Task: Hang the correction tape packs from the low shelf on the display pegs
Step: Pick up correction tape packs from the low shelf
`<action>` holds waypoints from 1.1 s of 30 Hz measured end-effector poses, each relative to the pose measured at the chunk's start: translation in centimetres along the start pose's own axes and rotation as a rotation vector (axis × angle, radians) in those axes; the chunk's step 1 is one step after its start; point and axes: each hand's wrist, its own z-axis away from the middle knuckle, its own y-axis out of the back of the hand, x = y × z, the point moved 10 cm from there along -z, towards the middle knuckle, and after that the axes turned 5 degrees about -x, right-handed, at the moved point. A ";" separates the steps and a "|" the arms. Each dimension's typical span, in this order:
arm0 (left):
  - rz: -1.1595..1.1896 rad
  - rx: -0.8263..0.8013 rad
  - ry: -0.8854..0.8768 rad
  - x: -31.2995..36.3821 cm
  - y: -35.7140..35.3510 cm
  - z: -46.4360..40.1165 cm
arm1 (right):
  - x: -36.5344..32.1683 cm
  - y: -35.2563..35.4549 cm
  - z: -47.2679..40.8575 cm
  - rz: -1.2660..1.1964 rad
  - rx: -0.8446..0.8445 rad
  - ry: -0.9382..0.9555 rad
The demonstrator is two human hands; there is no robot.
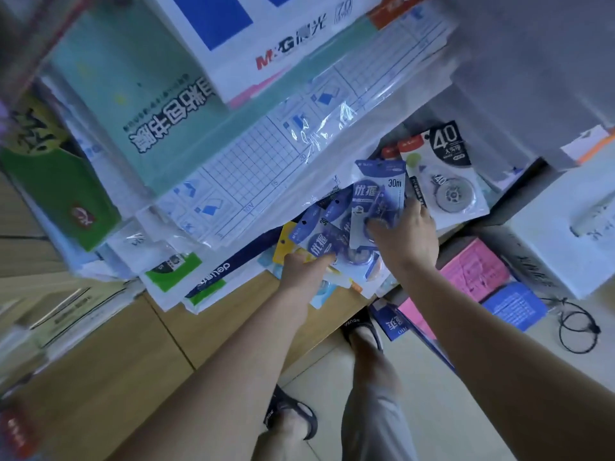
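Several blue correction tape packs lie in a heap on the low shelf, partly under overhanging plastic sleeves. My right hand [404, 236] grips an upright blue pack marked 30m [379, 191], thumb over its lower part. My left hand [304, 272] holds the lower edge of another blue pack [321, 242] that lies tilted over a yellow pack [285, 244]. A white pack marked 40 [444, 174] rests to the right of my right hand. No display pegs are in view.
Stacks of grid sheets in plastic sleeves [253, 168] and an M&G paper box [276, 38] overhang the shelf. A wooden shelf edge [213, 324] runs below. Pink and blue booklets [476, 274] and a black cable [577, 327] lie on the floor by my sandalled feet.
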 end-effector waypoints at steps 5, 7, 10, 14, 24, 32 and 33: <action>0.094 0.026 -0.004 -0.2 -1.1 -2.3 | 0.3 -2.0 -1.5 0.045 -0.072 -0.031; 0.107 0.033 -0.020 -0.1 -1.1 -2.9 | 0.2 -2.4 -1.8 0.070 -0.088 -0.020; 0.111 0.008 -0.014 -0.2 -1.1 -3.7 | 0.2 -3.1 -2.1 0.106 -0.153 -0.012; 0.152 0.061 0.013 -1.0 0.0 -3.7 | 0.1 -4.8 -1.9 0.126 -0.306 -0.017; 0.167 0.187 0.024 -4.5 3.5 -3.4 | -0.5 -9.2 1.9 0.054 -0.427 0.061; 0.228 0.161 -0.011 -5.7 5.5 -4.0 | -1.9 -11.8 3.7 0.038 -0.378 0.137; 0.270 0.174 -0.017 -5.9 5.8 -3.8 | -1.9 -12.2 4.0 0.026 -0.389 0.125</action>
